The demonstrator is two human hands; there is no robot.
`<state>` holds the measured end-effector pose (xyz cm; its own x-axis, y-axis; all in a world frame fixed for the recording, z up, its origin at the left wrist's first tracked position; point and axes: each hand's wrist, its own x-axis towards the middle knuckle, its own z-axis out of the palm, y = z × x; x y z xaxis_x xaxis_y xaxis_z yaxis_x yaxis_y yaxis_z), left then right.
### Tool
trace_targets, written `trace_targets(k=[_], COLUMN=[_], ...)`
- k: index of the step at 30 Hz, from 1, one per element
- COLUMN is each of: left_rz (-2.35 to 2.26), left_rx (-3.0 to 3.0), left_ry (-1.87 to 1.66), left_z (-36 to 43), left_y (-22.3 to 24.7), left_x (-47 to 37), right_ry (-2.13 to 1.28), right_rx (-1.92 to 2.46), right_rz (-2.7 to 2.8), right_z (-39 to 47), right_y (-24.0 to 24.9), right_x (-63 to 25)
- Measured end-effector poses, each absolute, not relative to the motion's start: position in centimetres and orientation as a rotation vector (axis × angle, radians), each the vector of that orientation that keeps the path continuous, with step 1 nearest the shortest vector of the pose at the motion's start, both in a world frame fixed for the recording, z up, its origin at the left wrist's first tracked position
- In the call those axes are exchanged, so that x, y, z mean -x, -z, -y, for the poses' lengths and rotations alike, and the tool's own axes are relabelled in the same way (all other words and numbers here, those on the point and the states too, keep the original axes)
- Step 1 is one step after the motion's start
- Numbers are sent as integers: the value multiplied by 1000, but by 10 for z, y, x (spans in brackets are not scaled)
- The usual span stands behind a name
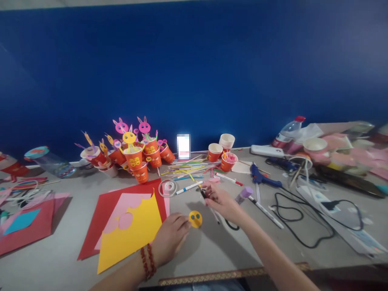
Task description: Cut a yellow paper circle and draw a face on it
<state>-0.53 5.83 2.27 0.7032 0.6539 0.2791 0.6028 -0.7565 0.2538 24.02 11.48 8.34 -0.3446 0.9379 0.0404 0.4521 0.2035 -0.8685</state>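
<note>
Head view: working remotely, I look down on a crowded grey worktop [71, 226]. A long black cable [315, 245] loops near the right forearm [269, 250]; a snag there could, I judge, drag the blue glue gun [263, 180]. The yellow sheet [133, 238] lies beside the left hand [171, 236], so a sweep of that arm might push it askew.

Among the containers, the red-capped bottle [287, 132] tilts at the far right, its contents unclear to me. A clear jar [57, 163] sits at the left with something colourful near its base. The orange cups [135, 161] bunched at the back hold paper rabbit faces [129, 138]; packed so tightly, one bump could topple several. Right of centre, near a white cup stack [226, 140], another cup [227, 165] holds pink bits.

The yellow disc [195, 224], bearing two dark eyes [198, 216], lies at the left hand's fingertips; whether they grip it or merely rest there, I cannot tell. A slip could skid it away. The right hand [221, 200] pinches a small dark object [203, 193] I cannot identify; a loose pinch could drop it.
</note>
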Motion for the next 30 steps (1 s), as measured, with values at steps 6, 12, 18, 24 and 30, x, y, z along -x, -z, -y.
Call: trace_targets(k=[6, 12, 18, 24, 30], left_rz=[-1000, -997, -988, -989, -1016], left_rx=[-2814, -2871, -2873, -2896, -2941], left_ry=[-547, -578, -577, -487, -276], left_z=[-62, -61, -61, -60, -58], left_y=[-17, -16, -17, -17, -20], left_x=[6, 4, 3, 3, 0], right_ry=[-1850, -1858, -1325, -1100, -988], right_rx=[964, 876, 1145, 1196, 1216], right_rz=[1116, 977, 1555, 1671, 1675], right_z=[-100, -95, -100, -109, -106], right_y=[-49, -38, -15, -7, 3], right_x=[-243, -228, -212, -211, -209])
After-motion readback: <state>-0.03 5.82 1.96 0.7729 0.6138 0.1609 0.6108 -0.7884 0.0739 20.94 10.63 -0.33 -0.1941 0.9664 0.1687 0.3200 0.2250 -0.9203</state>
